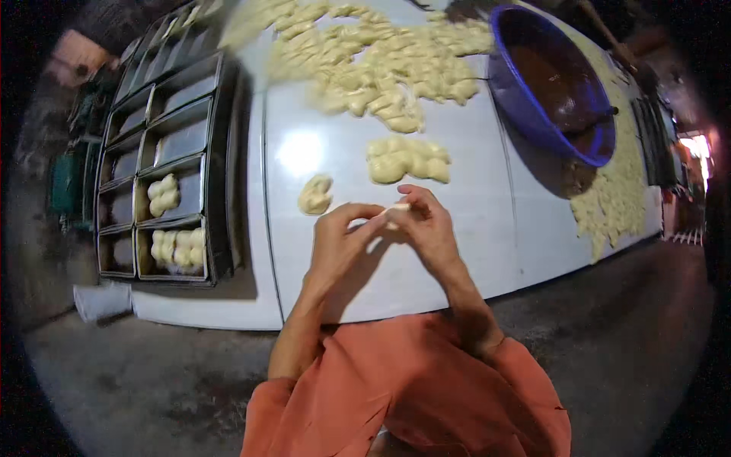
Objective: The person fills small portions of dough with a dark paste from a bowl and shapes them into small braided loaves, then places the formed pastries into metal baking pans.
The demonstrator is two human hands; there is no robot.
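My left hand (340, 236) and my right hand (432, 236) meet over the white table, their fingertips closed on a small piece of pale dough (396, 215) that is partly hidden by them. Just beyond my hands lies a cluster of dough balls (407, 160), pressed side by side. A separate small lump of dough (314, 195) rests to the left, above my left hand. A large mass of dough pieces (365, 68) spreads over the far part of the table (289, 236).
Metal loaf pans (99, 198) stand at the left, two holding dough clusters (179, 247). A purple basin (502, 76) with dark contents sits at the back right, beside more spread dough (609, 209). Green machinery (67, 186) is left of the pans.
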